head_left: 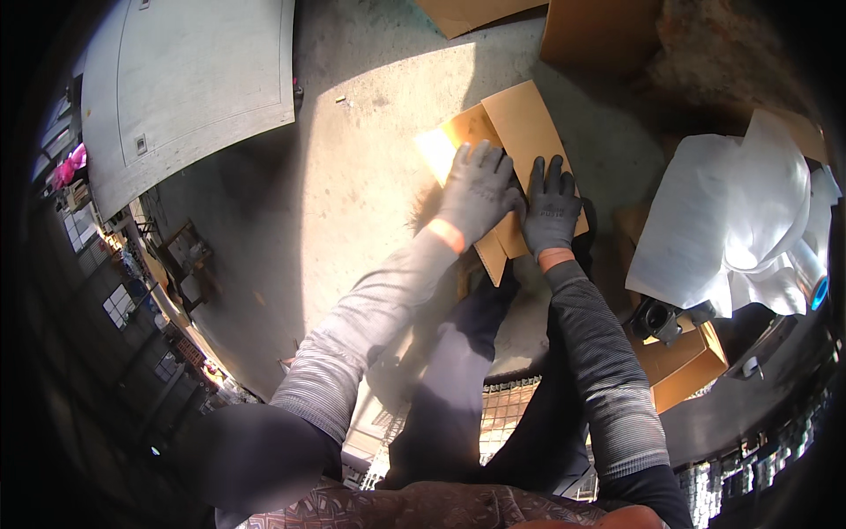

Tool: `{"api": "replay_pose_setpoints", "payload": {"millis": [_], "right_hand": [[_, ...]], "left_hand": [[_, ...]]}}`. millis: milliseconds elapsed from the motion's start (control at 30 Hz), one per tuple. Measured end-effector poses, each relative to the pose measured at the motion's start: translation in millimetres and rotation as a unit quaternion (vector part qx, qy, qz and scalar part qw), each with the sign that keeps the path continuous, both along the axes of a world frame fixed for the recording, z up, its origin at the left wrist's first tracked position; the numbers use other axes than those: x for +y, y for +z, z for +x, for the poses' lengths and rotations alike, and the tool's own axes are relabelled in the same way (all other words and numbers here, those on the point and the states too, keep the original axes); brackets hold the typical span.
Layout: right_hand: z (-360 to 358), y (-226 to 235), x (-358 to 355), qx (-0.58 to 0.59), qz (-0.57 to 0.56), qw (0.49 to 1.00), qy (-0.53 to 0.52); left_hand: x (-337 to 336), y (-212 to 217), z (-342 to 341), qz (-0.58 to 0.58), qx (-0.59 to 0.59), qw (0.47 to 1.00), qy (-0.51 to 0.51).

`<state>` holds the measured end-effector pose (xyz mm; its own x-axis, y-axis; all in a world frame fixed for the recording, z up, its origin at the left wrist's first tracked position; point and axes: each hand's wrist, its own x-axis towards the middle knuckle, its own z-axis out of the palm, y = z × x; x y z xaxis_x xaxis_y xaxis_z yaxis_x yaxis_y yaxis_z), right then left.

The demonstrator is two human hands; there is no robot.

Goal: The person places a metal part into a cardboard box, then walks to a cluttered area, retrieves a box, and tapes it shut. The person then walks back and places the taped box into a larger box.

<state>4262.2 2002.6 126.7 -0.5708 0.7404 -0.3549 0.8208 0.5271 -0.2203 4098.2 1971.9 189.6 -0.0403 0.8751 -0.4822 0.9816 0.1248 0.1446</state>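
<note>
An open-topped brown cardboard box [525,119] stands in front of me, its flaps partly raised and one lower flap slanting toward my legs. Across its left side lies my left hand [478,189] in a grey glove with an orange cuff, fingers stretched forward and pressed on the cardboard. My right hand [552,207], gloved the same way, rests on the right flap with its fingers extended and slightly apart. The thumbs almost meet over a dark gap in the box. What is inside is hidden by my hands and the flaps.
White plastic sheeting [718,212] bulges up at the right, above dark round parts [656,319] and another cardboard box [692,366]. More cardboard [599,35] stands at the far edge. A large pale panel [194,88] occupies the upper left. Sunlight falls across the concrete floor [361,167].
</note>
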Motion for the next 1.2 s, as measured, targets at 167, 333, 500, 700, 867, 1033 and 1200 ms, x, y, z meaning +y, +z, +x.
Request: {"api": "replay_pose_setpoints", "payload": {"millis": [167,333,500,700,867,1033,1200], "right_hand": [[18,-8,-2,0.012,-0.011,0.999,0.029],[22,-7,11,0.059,0.011,0.998,0.002],[38,-6,14,0.145,0.007,0.989,0.027],[53,-19,9,0.212,-0.051,0.975,-0.047],[67,-18,-6,0.258,-0.077,0.953,-0.142],[80,-26,-25,0.28,-0.113,0.93,-0.208],[122,15,-37,0.261,-0.13,0.928,-0.232]], "left_hand": [[-86,40,-54,0.239,-0.03,0.966,0.092],[-64,-20,-67,0.174,-0.06,0.983,0.02],[-2,-44,-51,0.144,-0.046,0.988,-0.038],[37,-69,-40,0.152,0.031,0.987,-0.04],[48,-59,-52,0.149,0.024,0.989,-0.007],[65,-66,-62,0.134,-0.048,0.99,0.022],[75,-76,-69,0.178,-0.172,0.968,0.034]]}}
